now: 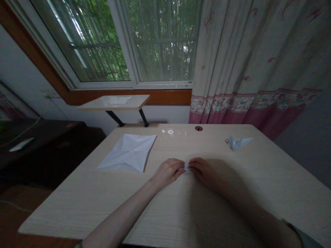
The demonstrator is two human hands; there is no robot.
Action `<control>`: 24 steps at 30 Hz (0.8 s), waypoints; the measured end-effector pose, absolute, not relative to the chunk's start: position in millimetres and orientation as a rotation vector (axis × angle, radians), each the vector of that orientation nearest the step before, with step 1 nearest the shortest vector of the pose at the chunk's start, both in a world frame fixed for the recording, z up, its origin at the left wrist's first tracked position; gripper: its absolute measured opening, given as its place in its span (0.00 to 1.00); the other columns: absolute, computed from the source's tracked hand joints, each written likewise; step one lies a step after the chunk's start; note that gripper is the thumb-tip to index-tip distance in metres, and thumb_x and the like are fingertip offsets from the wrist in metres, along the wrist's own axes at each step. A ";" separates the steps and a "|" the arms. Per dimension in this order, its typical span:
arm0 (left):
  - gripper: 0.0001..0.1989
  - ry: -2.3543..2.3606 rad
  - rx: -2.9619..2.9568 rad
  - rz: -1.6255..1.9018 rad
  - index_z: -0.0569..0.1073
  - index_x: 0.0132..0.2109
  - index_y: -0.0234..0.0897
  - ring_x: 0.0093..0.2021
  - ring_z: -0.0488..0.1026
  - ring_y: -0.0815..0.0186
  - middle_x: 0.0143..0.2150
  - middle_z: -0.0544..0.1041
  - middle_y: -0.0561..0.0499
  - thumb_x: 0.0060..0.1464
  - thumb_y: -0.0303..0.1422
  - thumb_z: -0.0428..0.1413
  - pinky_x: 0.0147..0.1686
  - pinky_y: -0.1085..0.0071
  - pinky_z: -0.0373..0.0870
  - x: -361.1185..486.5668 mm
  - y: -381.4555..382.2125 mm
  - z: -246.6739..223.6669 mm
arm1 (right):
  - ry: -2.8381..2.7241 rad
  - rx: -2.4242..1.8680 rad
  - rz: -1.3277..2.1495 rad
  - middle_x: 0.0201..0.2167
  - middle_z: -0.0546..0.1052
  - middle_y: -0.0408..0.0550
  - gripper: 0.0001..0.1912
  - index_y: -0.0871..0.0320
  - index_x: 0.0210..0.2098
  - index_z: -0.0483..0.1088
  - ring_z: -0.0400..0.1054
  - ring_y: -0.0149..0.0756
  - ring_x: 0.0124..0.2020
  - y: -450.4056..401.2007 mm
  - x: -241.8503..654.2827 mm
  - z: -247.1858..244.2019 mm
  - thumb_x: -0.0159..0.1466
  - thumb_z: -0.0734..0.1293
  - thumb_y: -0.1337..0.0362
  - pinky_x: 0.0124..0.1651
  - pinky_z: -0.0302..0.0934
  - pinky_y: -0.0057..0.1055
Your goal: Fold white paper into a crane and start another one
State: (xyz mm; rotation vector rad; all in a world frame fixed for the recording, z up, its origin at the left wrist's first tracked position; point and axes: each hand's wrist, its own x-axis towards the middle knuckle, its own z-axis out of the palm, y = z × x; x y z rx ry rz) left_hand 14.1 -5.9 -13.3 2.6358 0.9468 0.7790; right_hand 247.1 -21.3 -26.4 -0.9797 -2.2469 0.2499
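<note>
My left hand [168, 172] and my right hand [202, 171] meet near the middle of the light wood desk [77, 206]. Pinched between their fingertips is a small piece of folded white paper [187, 168], mostly hidden by my fingers. To the left of my hands lies a square white paper sheet [128, 153] marked with creases from earlier folds. A white origami crane [236, 142] rests on the far right of the desk, out of reach of my fingers.
A small raised shelf [113, 102] on black legs stands behind the desk, beneath a window [162, 41]. The desk has a round cable hole [198, 128] near its far edge. A patterned curtain [248, 58] hangs at the right, and a dark cabinet [43, 144] stands at the left.
</note>
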 end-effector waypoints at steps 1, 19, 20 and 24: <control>0.10 0.947 2.648 0.772 0.76 0.48 0.38 0.50 0.77 0.61 0.50 0.80 0.47 0.67 0.36 0.53 0.52 0.63 0.73 13.9 -5.7 -14.2 | -2.251 -0.978 0.245 0.44 0.78 0.51 0.14 0.57 0.43 0.74 0.73 0.39 0.46 -21.1 247.1 -26.8 0.67 0.60 0.75 0.53 0.71 0.38; 0.13 1.157 2.487 0.692 0.77 0.46 0.43 0.50 0.72 0.58 0.49 0.78 0.51 0.53 0.35 0.67 0.51 0.60 0.64 18.6 -7.1 -3.6 | -2.287 -0.983 0.229 0.44 0.77 0.51 0.20 0.55 0.45 0.73 0.73 0.39 0.46 -18.2 249.4 -32.6 0.64 0.56 0.79 0.53 0.70 0.40; 0.14 1.182 2.476 0.686 0.77 0.45 0.44 0.51 0.72 0.58 0.50 0.78 0.51 0.52 0.36 0.68 0.51 0.60 0.63 18.7 -7.5 -2.9 | -2.281 -0.987 0.207 0.44 0.77 0.51 0.19 0.55 0.45 0.73 0.73 0.40 0.46 -18.0 249.2 -32.8 0.64 0.57 0.78 0.53 0.70 0.40; 0.14 1.264 2.421 0.666 0.78 0.45 0.47 0.53 0.69 0.56 0.51 0.76 0.52 0.50 0.36 0.69 0.52 0.57 0.59 19.6 -8.5 -1.4 | -2.252 -0.995 0.131 0.43 0.77 0.52 0.16 0.57 0.44 0.72 0.72 0.40 0.45 -15.0 248.2 -38.7 0.66 0.56 0.75 0.51 0.70 0.42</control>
